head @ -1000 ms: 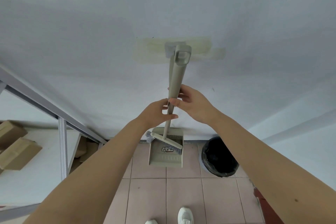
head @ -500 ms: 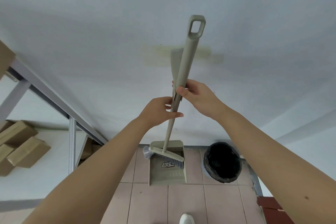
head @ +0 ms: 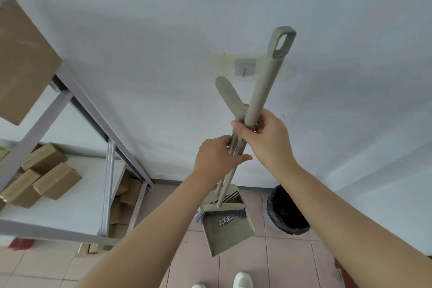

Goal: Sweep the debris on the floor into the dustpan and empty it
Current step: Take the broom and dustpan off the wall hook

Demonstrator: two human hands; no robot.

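In front of the pale wall, just below the small adhesive hook (head: 244,67), I have the broom (head: 261,91) and the long-handled dustpan (head: 225,224) up off the floor, their two handles crossing between my hands. My right hand (head: 264,140) is the upper grip, wrapped around the broom's thick handle where it narrows to the thin pole; my left hand (head: 216,159) is the lower grip, fingers closed around the slim poles just beneath, though I cannot tell whether it has one pole or both. The brush head sits across the dustpan's mouth, against its comb teeth, and the pan hangs tilted above the tiled floor (head: 280,262). Both pieces look like light, stiff plastic, smooth enough to twist in the palm, so I judge the thick sleeves to be the surer places to hold, and the pan will likely swing if I loosen. The room is tight: a metal shelving rack (head: 109,184) with cardboard boxes (head: 46,180) stands on my left, and a bin lined with a black bag (head: 287,213) sits against the wall just right of the pan, handy for emptying. I see no debris on the tiles in view.
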